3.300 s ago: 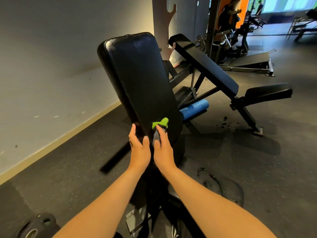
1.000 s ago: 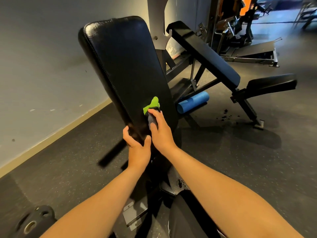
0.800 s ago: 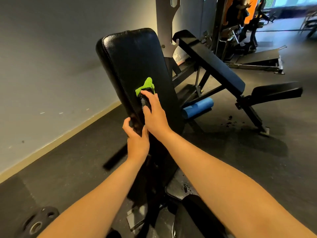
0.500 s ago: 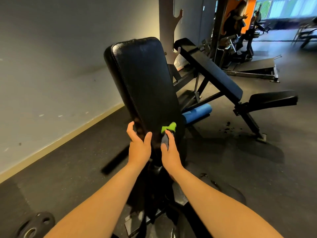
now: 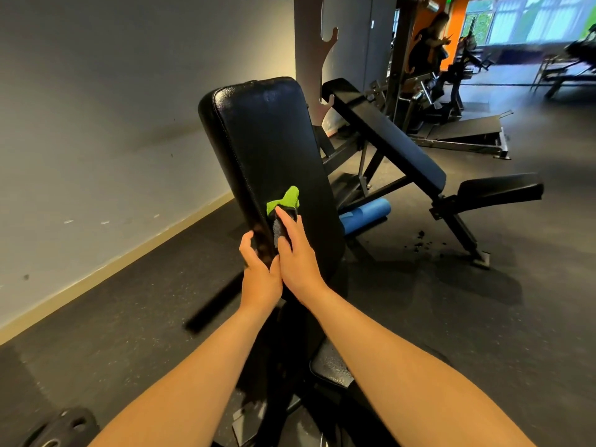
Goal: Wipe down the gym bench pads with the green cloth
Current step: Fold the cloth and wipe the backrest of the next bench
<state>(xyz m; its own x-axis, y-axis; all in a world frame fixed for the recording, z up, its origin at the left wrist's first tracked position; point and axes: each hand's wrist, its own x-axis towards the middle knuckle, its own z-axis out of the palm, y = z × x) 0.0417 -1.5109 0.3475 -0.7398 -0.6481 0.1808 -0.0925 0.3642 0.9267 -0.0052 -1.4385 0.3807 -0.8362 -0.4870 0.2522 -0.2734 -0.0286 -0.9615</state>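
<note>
A black padded backrest point(image 5: 267, 140) stands steeply inclined in front of me. The green cloth point(image 5: 285, 199), with a grey part under my fingers, lies on the lower middle of the pad. My right hand point(image 5: 295, 253) presses the cloth flat against the pad with straight fingers. My left hand point(image 5: 258, 275) grips the pad's lower left edge, its thumb on the face. A corner of the bench's seat pad point(image 5: 332, 366) shows below my right forearm.
A second incline bench point(image 5: 387, 140) with its seat point(image 5: 500, 188) stands to the right, a blue roll point(image 5: 364, 214) beneath it. A grey wall point(image 5: 96, 124) runs along the left. A weight plate point(image 5: 61, 427) lies bottom left. A person point(image 5: 429, 50) stands far back among racks.
My right hand has slid the green cloth up and to the left on the backrest from its lower edge. My left hand has kept its hold on the pad's left edge.
</note>
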